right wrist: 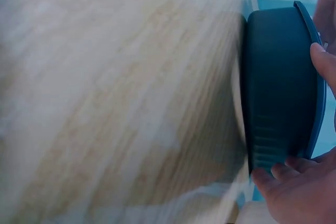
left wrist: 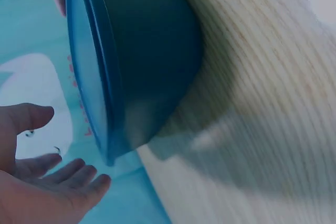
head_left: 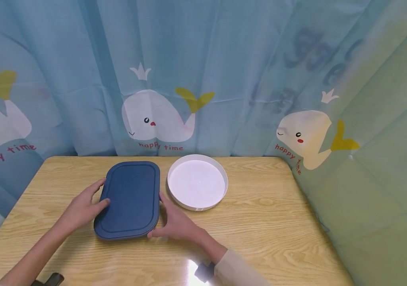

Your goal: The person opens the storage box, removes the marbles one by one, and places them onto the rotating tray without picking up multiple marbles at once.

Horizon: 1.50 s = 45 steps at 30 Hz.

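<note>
A rectangular storage container with rounded corners and a dark blue lid (head_left: 130, 196) sits left of centre on the table. In the left wrist view its deep blue side wall (left wrist: 155, 51) shows below the lid rim. My left hand (head_left: 83, 206) is at the container's left side, thumb and fingers spread apart; in the left wrist view a gap shows between fingertips and wall. My right hand (head_left: 177, 222) holds the near right corner, thumb at the front edge and fingers along the right side. The right wrist view has its fingers (right wrist: 286, 179) against the ribbed wall.
A round white shallow dish (head_left: 197, 183), perhaps stacked, stands just right of the container. The wooden table (head_left: 260, 222) ends at a blue curtain (head_left: 239, 79) printed with whales, behind and along the right. A dark strap piece (head_left: 204, 272) is at my right wrist.
</note>
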Each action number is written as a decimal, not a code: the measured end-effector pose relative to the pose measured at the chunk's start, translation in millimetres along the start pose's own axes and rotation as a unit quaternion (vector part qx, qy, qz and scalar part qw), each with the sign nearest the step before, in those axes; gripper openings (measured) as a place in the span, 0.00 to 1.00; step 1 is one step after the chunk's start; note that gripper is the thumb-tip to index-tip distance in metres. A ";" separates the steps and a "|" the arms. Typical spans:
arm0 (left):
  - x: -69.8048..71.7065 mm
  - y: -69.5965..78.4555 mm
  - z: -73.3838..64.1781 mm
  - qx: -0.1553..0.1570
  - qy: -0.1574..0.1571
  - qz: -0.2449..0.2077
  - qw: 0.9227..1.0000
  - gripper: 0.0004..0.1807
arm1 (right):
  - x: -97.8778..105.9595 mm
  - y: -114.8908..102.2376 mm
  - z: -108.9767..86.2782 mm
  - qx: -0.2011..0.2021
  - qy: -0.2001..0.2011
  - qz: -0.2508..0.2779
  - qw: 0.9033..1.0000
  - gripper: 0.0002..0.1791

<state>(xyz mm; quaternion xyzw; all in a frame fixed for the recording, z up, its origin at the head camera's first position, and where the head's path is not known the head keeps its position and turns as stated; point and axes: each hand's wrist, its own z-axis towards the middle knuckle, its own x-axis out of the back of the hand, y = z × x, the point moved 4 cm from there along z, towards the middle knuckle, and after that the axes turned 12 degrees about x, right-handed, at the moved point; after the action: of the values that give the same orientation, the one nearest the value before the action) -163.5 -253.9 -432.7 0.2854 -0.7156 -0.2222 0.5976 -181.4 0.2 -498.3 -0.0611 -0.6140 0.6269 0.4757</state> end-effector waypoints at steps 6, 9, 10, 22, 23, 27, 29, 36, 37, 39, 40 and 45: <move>-12.2 21.1 -16.0 -0.085 0.017 0.068 0.994 0.38 | -2.6 1.4 -1.3 0.008 0.000 -0.004 1.000 0.71; -21.2 26.3 -23.6 -0.113 0.005 0.088 0.990 0.37 | -3.9 3.2 -2.7 0.000 -0.003 -0.018 1.000 0.69; -24.2 27.1 -25.6 -0.118 -0.001 0.094 0.989 0.38 | -4.2 3.7 -3.1 -0.002 -0.004 -0.022 1.000 0.69; -57.3 29.5 -44.6 -0.166 -0.022 0.187 0.968 0.39 | -6.2 2.4 -3.3 -0.004 -0.002 -0.018 1.000 0.66; -58.5 30.2 -45.8 -0.173 -0.017 0.199 0.964 0.38 | -6.4 2.3 -3.4 -0.004 -0.001 -0.020 1.000 0.66; -61.6 33.3 -48.9 -0.189 -0.005 0.232 0.954 0.35 | -7.4 2.1 -2.9 -0.002 0.004 -0.022 1.000 0.66; -62.0 34.8 -49.6 -0.192 -0.004 0.237 0.952 0.33 | -7.8 1.9 -2.8 -0.004 0.007 -0.024 1.000 0.65; -63.4 36.3 -49.9 -0.192 -0.024 0.231 0.954 0.30 | -8.9 1.4 -4.2 -0.014 0.011 -0.033 0.999 0.65; -64.1 36.1 -49.9 -0.194 -0.027 0.229 0.953 0.29 | -8.9 1.4 -4.5 -0.016 0.012 -0.032 0.999 0.65; -65.5 35.2 -50.0 -0.199 -0.031 0.225 0.953 0.28 | -8.9 1.8 -5.0 -0.018 0.013 -0.032 0.999 0.65; -66.1 34.8 -50.3 -0.202 -0.032 0.222 0.953 0.27 | -8.9 2.2 -5.1 -0.019 0.014 -0.032 0.999 0.65; -66.4 32.9 -53.3 -0.225 -0.014 0.208 0.952 0.24 | -9.1 5.3 -5.0 -0.015 0.016 -0.032 0.999 0.65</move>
<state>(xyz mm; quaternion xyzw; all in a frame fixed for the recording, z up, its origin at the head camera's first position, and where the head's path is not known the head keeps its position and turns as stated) -107.7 -183.7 -449.3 -0.0152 -0.6989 -0.2520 0.6691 -176.0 -1.2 -508.5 -0.0587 -0.6175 0.6011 0.5039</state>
